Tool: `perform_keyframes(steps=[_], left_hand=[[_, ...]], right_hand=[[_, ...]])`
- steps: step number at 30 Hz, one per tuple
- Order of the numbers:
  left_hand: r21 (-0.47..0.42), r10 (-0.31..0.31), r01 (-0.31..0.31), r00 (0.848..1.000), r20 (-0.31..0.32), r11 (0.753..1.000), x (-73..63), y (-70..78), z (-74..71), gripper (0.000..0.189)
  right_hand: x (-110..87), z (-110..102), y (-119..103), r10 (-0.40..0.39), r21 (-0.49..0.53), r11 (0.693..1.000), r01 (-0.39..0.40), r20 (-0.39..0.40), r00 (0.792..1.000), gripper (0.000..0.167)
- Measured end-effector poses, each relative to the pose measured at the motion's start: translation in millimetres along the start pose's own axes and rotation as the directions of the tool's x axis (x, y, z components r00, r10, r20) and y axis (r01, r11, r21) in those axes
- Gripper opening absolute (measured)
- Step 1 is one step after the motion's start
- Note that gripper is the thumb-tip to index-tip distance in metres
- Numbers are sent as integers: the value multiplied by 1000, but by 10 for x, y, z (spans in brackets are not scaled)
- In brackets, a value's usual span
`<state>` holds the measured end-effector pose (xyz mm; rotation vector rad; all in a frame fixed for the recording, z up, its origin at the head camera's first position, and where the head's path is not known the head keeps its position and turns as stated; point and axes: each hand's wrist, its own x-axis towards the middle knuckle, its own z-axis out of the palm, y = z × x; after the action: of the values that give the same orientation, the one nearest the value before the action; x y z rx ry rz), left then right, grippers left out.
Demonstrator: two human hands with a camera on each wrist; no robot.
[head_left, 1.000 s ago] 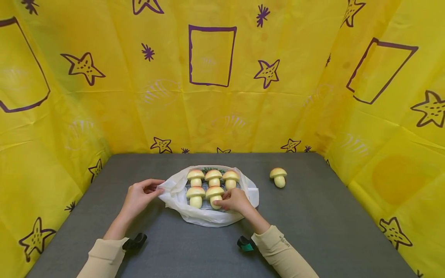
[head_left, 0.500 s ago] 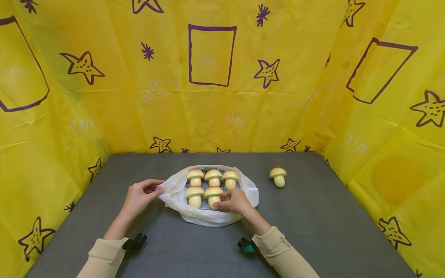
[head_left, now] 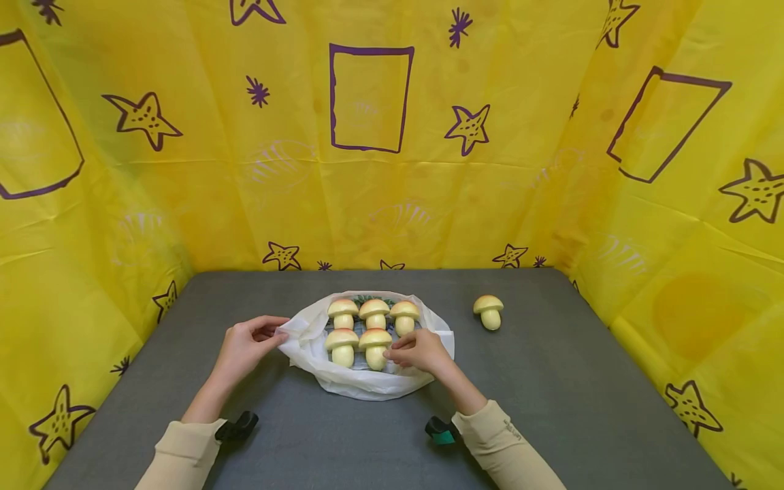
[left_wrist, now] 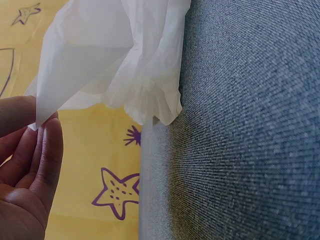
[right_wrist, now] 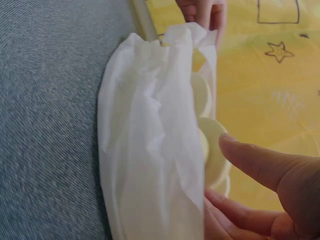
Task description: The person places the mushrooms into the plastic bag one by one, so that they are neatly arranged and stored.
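Observation:
In the head view my left hand [head_left: 248, 344] pinches the left edge of a white plastic bag [head_left: 355, 386] between thumb and fingers. The bag's mouth lies spread wide, its pinched corner [left_wrist: 75, 65] raised in the left wrist view. Several toy mushrooms with cream stems and orange-tinged caps lie inside in two rows, three behind and two in front. Beside the stem of the front right mushroom [head_left: 375, 347] is my right hand [head_left: 419, 350], fingers loosely bent. The right wrist view shows the thumb [right_wrist: 250, 155] apart from the other fingers, its tip overlapping a mushroom cap [right_wrist: 216, 150].
Another toy mushroom [head_left: 488, 312] lies alone on the grey table [head_left: 533, 395], right of the bag. Green leaf-like shapes [head_left: 370, 298] show behind the back row. A yellow cloth [head_left: 373, 204] with purple drawings surrounds the table at the back and sides.
My right hand has drawn slightly right, its fingertips coming off the front right mushroom, which stays in the bag. The left hand keeps its pinch on the bag's edge.

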<state>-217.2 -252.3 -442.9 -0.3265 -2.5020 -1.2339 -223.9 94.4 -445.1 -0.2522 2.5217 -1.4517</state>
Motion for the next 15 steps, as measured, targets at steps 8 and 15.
perform_keyframes(steps=[8, 15], left_hand=[[8, 13, -13, 1000, -1, 1000, -2, -18, 8, 24], [9, 7, -7, 1000, -4, 1000, -2, -13, 8, 24]], right_hand=[[0, -162, 14, -27, 16, 999, 28, -35, 999, 28], [6, -342, 84, -77, -65, 995, 72, -64, 995, 30]])
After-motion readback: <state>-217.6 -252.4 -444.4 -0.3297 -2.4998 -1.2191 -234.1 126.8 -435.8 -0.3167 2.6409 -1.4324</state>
